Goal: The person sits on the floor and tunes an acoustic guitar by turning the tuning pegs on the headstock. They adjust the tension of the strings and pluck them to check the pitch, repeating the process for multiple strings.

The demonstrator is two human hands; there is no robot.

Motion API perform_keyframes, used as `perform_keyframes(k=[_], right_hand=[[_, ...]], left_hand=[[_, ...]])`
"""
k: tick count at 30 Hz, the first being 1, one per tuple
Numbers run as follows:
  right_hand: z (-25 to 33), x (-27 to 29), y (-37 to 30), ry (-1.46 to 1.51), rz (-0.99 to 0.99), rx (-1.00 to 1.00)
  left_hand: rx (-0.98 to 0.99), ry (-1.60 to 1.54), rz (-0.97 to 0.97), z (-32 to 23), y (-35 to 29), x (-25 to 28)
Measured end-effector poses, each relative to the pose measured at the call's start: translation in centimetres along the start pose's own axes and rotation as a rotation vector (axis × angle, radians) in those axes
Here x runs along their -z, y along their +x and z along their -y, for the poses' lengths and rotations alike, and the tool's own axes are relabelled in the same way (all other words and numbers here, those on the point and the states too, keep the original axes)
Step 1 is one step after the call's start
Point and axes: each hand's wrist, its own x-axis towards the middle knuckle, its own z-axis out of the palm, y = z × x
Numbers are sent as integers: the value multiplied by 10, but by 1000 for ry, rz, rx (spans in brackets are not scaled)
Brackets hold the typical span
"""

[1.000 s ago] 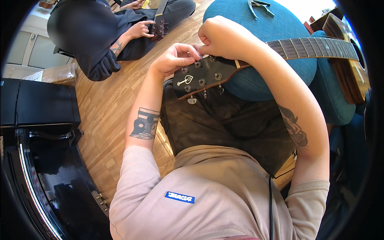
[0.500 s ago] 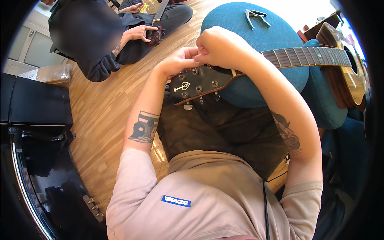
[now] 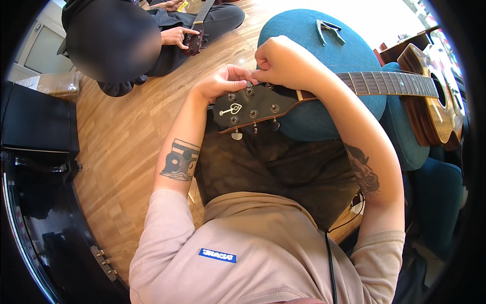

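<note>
An acoustic guitar lies across in front of me, with its black headstock (image 3: 243, 110) over my lap and its pale wooden body (image 3: 436, 117) at the right. The fretted neck (image 3: 385, 83) runs over a round blue stool (image 3: 304, 30). My left hand (image 3: 225, 81) is closed, thumb and finger pinched together at the far edge of the headstock, by the tuning posts. Against it, my right hand (image 3: 278, 58) is curled shut, its fingertips meeting the left hand's. What they pinch is too small to make out. Metal tuning pegs (image 3: 236, 136) stick out along the near edge.
A silver clamp-like capo (image 3: 330, 33) rests on the stool. At the upper left a person in dark clothes (image 3: 174, 20) holds another guitar's headstock (image 3: 194, 43). A glossy black piano (image 3: 40, 202) stands left, near a wrapped cardboard box (image 3: 58, 85). A black cable (image 3: 330, 263) hangs down my shirt.
My fingers have shifted slightly at the headstock's far edge, exposing more of its tuning posts. The view has shifted a little, and the other person leans differently.
</note>
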Motion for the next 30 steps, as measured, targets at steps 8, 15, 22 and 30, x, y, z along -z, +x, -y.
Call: perform_keyframes(k=[8, 15, 22, 30], right_hand=[[5, 5, -3, -50, 60, -50], [4, 5, -3, -25, 55, -54], [4, 3, -4, -7, 33, -51], [-2, 0, -3, 27, -43, 3]], left_hand=[[138, 250, -173, -9, 12, -17], [-103, -168, -89, 0, 2, -18], [15, -147, -70, 7, 3, -5], [46, -81, -85, 2, 17, -21]])
